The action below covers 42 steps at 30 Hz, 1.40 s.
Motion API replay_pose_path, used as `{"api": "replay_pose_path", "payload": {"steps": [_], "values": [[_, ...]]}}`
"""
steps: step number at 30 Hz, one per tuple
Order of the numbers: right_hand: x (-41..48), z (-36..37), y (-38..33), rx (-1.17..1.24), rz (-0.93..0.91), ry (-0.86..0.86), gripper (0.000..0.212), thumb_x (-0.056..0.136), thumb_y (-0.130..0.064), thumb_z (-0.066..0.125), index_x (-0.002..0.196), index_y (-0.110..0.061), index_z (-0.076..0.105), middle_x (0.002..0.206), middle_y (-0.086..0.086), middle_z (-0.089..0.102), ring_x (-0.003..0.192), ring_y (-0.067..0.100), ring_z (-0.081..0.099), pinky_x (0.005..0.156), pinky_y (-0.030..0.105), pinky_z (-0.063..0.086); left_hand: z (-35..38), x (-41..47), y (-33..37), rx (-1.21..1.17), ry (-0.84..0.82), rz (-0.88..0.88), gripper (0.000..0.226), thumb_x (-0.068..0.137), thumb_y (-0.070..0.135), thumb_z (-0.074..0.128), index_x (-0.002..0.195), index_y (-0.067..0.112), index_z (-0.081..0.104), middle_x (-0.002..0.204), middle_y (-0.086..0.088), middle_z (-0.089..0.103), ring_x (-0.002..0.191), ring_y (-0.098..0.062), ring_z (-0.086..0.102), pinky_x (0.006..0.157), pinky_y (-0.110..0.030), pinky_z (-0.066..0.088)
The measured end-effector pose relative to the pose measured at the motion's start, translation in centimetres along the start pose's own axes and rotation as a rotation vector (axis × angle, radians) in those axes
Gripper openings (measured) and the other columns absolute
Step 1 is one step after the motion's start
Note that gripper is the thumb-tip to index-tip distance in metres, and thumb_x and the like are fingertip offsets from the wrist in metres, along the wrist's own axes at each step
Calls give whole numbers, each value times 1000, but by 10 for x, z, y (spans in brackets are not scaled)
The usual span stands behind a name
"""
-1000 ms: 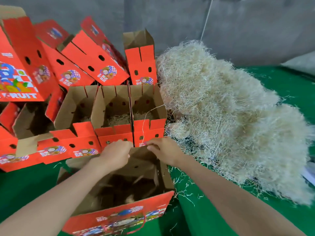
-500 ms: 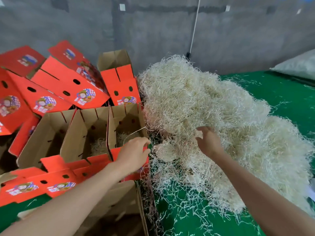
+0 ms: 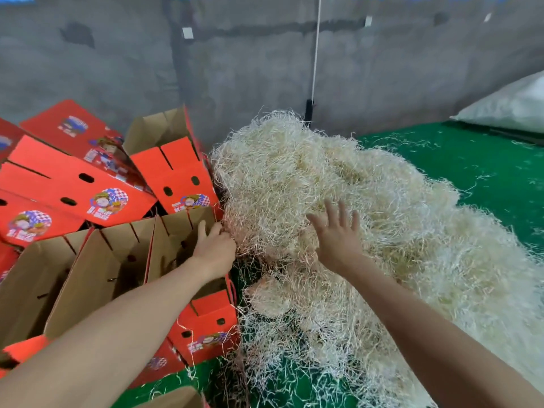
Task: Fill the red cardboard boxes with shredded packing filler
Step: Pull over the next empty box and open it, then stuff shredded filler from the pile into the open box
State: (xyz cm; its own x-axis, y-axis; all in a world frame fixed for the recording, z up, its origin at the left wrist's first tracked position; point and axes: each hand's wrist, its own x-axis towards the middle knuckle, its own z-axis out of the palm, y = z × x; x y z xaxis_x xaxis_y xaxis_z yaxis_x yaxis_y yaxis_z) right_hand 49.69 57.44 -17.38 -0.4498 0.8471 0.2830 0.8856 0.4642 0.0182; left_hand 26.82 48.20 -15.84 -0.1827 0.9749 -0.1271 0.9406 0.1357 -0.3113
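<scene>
We hold right hand (image 3: pixel 338 235) over filler pile (image 3: pixel 397 219), fingers spread, empty. Left hand (image 3: pixel 216 245) nearer open box (image 3: pixel 173 231), fingertips in pile edge, grip unclear.

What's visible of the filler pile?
The filler pile is a big loose mound of pale, straw-coloured shredded strands, tangled, lying on the green floor. Its left edge meets the red boxes, and stray strands are scattered around it. The right hand, fingers spread, is at its front face; contact is unclear. The left hand touches its left edge.
</scene>
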Motion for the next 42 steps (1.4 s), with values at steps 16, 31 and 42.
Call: {"api": "replay_pose_path", "payload": {"steps": [16,31,42], "values": [[2,-63,1,1074,57,-297,22,81,-30,67,80,-15,51,73,-2,53,59,7,49,52,17,39,-69,11,102,-1310,106,90,100,72,9,76,148,20,13,129,-1,48,104,-15,56,80,-22,55],[46,-1,17,308,-263,-385,25,87,-8,50,109,-11,60,129,12,51,125,32,43,101,40,38,-29,-19,50,-1228,-22,52,97,66,5,74,147,20,21,137,-4,40,105,-6,52,78,-17,49],[11,-58,46,1192,-193,-747,28,85,3,56,107,-14,56,102,11,67,91,24,66,83,38,54,-15,-32,75,-685,32,442,24,78,18,67,101,12,62,97,2,53,94,-13,50,91,-19,41]]}}
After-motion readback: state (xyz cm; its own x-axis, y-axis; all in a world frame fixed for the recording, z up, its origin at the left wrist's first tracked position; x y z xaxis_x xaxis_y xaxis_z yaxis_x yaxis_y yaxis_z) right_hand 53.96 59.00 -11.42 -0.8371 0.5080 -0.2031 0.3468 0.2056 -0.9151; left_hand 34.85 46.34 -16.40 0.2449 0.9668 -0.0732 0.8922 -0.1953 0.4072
